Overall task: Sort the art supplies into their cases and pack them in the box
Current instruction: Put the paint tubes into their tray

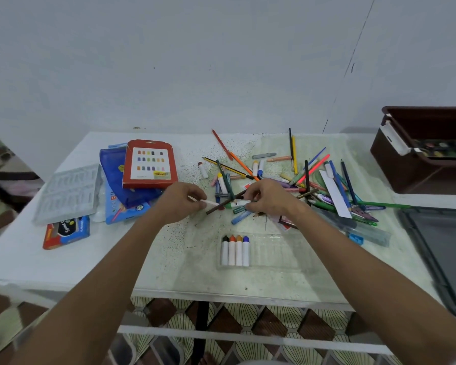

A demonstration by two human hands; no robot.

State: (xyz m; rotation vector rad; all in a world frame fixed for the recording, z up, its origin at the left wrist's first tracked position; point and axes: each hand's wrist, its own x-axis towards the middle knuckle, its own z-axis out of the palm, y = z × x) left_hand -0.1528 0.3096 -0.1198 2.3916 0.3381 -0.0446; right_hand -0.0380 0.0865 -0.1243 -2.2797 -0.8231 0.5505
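**Both hands at the edge of the loose pile, each on a white-barrelled stick**

From my feed, my left hand (pixel 181 200) has its fingers curled, pinching a white crayon stick (pixel 210 203) at its near end; the stick points right, toward the other hand. My right hand (pixel 267 197) is curled too, fingertips closed on a second stick, white with a green end (pixel 234 204), lying just off the first. A dark brown pencil (pixel 223 203) runs diagonally between the two hands, under or against those sticks; I cannot tell which.

Just beyond and to the right of the hands spreads the loose pile of pencils, crayons and pastels (pixel 300 177), crossing one another over the speckled table (pixel 169 259). A white paper strip (pixel 334 193) lies on the pile's right side.

Nearer me, a clear plastic tray (pixel 274 255) lies flat, with four white-barrelled crayons (pixel 235 250) side by side at its left end, tips black, orange-red, orange and blue.

To the left sit a red cardboard case (pixel 149 164) resting on a blue pouch (pixel 116 177), a grey moulded insert tray (pixel 69 192) and a red-and-blue box (pixel 66 231) partly under it.

At the far right stands a dark brown storage box (pixel 419 164), open, with a paint palette (pixel 445 150) inside.
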